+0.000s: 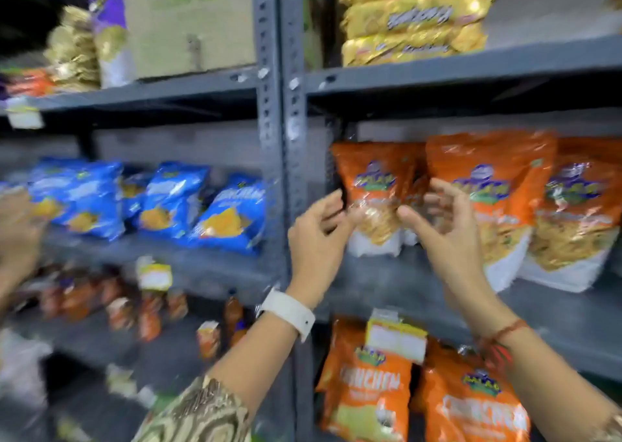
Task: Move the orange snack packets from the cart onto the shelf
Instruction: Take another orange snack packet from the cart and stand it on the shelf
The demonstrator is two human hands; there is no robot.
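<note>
Three orange snack packets stand upright on the grey middle shelf (pixel 420 286) at the right: one at the left (pixel 373 185), a taller one in the middle (pixel 494 185) and one at the right (pixel 579 212). My left hand (pixel 316 236), with a white watch on its wrist, hovers in front of the left packet's left edge, fingers apart. My right hand (pixel 441 226) is raised between the left and middle packets, fingers spread and curled, holding nothing. The cart is out of view.
A perforated grey upright (pixel 279 138) divides the racks. Blue snack packets (pixel 175 202) fill the left shelf. Yellow packets (pixel 410 17) and a cardboard box (pixel 188 20) sit above. More orange packets (pixel 370 394) stand on the shelf below. Another person's hand (pixel 16 233) shows at the left edge.
</note>
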